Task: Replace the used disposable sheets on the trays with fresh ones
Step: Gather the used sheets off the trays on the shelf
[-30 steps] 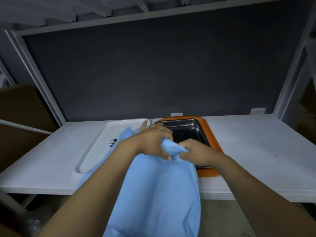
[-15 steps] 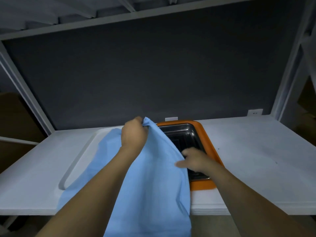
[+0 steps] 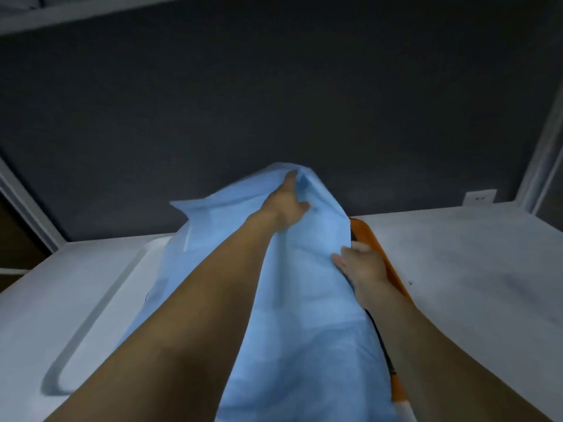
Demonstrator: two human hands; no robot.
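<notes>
Fingers (image 3: 290,181) of left hand (image 3: 285,205) pinching pale blue sheet (image 3: 304,330), peaked, creased

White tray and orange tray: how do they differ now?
The white tray is pale and lies left; the orange tray is bright and lies right. The white tray shows a long rim; the orange tray only a thin strip. The blue sheet partly covers both.

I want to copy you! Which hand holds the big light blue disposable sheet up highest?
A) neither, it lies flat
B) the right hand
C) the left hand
C: the left hand grips the light blue disposable sheet at its raised peak; the right hand holds its edge lower, beside the orange plastic tray.
</notes>
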